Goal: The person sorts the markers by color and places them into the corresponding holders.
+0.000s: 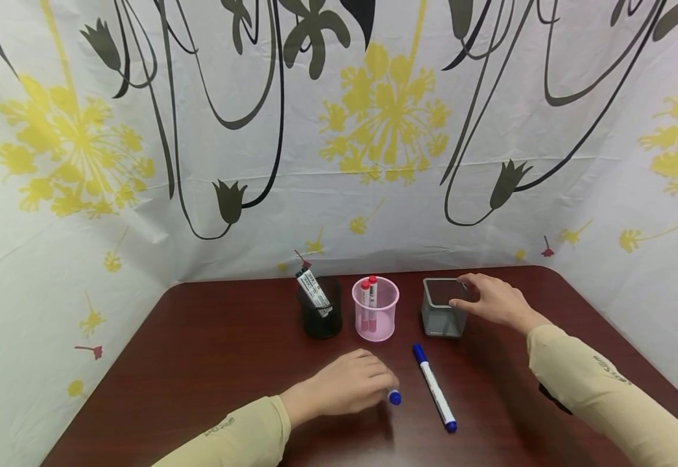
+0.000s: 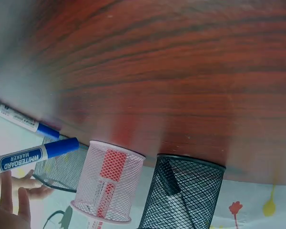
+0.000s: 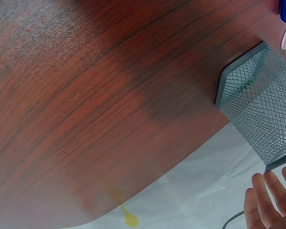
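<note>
In the head view my left hand (image 1: 355, 383), low over the table, grips a whiteboard marker (image 1: 394, 396); its blue cap sticks out past the fingers. The left wrist view shows the lettered white barrel of this whiteboard marker (image 2: 24, 158). My right hand (image 1: 499, 300) is at the right side of a grey square mesh pen holder (image 1: 442, 321), thumb and fingers by its rim. In the right wrist view the fingers (image 3: 263, 195) look fairly straight beside that rim. A second blue-capped marker (image 1: 435, 389) lies on the table between the hands.
A pink round mesh pen holder (image 1: 375, 327) contains two red-capped markers (image 1: 372, 295). Left of it, a black mesh pen holder (image 1: 322, 324) contains black-capped markers (image 1: 314, 288). They stand along the back of the dark wooden table (image 1: 216, 350), before a patterned cloth (image 1: 315, 214).
</note>
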Action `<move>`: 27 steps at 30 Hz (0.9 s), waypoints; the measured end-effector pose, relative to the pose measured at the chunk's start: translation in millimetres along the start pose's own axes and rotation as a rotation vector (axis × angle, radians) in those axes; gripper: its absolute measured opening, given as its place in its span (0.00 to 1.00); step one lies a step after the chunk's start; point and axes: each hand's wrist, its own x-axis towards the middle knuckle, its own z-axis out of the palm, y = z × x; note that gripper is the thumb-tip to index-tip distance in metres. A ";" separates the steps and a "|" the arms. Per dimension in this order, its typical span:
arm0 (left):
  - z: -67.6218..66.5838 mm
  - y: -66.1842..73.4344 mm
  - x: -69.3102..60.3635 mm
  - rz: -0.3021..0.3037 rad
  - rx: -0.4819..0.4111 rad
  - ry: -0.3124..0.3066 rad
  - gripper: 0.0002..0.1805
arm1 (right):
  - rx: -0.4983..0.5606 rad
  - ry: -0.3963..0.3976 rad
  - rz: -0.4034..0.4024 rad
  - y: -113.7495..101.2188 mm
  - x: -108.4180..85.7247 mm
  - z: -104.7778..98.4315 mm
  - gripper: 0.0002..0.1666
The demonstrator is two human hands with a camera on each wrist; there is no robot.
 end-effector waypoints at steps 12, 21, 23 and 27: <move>-9.2 -0.6 4.3 -0.151 -0.248 0.133 0.11 | -0.006 0.003 -0.009 0.6 0.0 0.8 0.42; -16.9 -3.1 9.5 -0.246 -0.355 0.222 0.12 | -0.009 -0.006 -0.008 -1.0 0.6 -0.8 0.40; -18.5 -4.1 10.9 -0.261 -0.367 0.264 0.12 | -0.007 -0.009 -0.010 -1.8 0.4 -1.0 0.40; -21.3 -6.4 14.1 -0.284 -0.420 0.339 0.13 | -0.005 -0.009 -0.008 -2.6 0.1 -1.5 0.39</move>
